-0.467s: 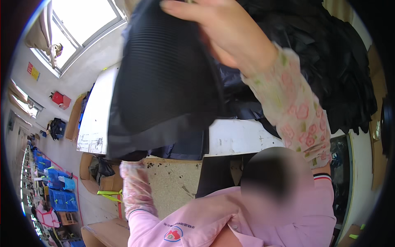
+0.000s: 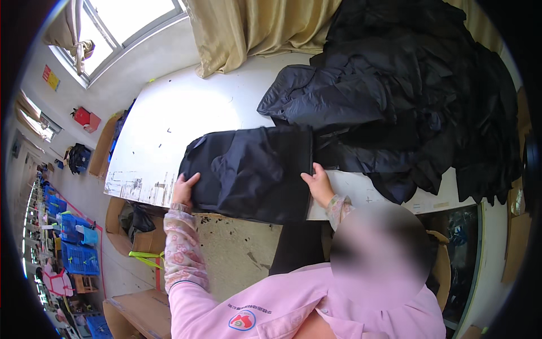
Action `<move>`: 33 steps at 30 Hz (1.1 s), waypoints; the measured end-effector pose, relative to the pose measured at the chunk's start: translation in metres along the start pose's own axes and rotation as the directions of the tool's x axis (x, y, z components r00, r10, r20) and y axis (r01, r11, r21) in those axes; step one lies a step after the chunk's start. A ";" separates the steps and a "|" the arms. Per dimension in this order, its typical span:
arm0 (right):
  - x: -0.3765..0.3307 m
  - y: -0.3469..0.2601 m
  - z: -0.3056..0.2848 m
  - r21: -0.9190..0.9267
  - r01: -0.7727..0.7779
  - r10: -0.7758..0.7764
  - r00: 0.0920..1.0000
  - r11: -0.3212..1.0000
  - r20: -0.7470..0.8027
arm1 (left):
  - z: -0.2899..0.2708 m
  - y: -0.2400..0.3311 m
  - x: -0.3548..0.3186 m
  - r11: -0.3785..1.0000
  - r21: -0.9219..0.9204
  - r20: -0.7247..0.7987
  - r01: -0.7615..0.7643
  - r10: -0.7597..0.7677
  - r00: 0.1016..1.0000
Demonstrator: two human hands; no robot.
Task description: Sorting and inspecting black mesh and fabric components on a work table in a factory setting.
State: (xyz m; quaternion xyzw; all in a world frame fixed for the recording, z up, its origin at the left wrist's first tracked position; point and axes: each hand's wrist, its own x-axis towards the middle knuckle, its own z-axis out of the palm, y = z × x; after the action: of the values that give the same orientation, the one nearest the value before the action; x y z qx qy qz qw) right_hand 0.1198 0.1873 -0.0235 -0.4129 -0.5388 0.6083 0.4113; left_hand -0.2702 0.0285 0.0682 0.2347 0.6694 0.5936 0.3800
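left hand (image 2: 183,189) flat, grip open on black garment (image 2: 251,169); right hand (image 2: 319,185) same; white table (image 2: 169,118)

A big heap of black garments (image 2: 418,96) lies on the white table (image 2: 169,113), a beige curtain (image 2: 254,28) hangs behind, and blue crates (image 2: 76,248) stand on the floor left.

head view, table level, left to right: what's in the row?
left hand on the near-left edge of the flat black garment → flat black garment spread on the white table → right hand at its right edge → pile of black garments.
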 end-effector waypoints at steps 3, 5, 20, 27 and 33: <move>-0.010 -0.019 0.022 -0.023 0.054 -0.053 0.996 0.998 0.076 | -0.035 0.014 0.011 0.969 0.125 -0.008 -0.214 0.216 0.976; -0.019 -0.052 0.041 -0.082 -0.017 0.027 0.992 0.996 0.126 | -0.052 0.020 0.016 0.884 0.367 -0.064 -0.291 0.336 0.940; 0.102 -0.134 -0.116 0.330 -0.205 0.339 0.838 0.921 -0.427 | 0.138 -0.047 -0.066 0.176 0.689 0.695 -0.703 0.118 0.710; 0.079 -0.233 -0.135 -0.088 0.339 -0.349 0.890 0.937 -0.293 | 0.170 -0.001 -0.072 0.480 0.488 0.670 -0.729 0.329 0.665; 0.007 -0.285 -0.174 -0.081 0.578 -0.581 0.788 0.812 -0.202 | 0.287 0.026 -0.098 0.967 -0.197 0.685 0.163 0.017 0.728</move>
State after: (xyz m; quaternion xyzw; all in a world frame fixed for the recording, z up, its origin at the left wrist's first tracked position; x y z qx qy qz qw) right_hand 0.2985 0.2716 0.2461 -0.2950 -0.5955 0.3997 0.6313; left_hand 0.0115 0.1351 0.1142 0.3605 0.4140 0.5279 0.6480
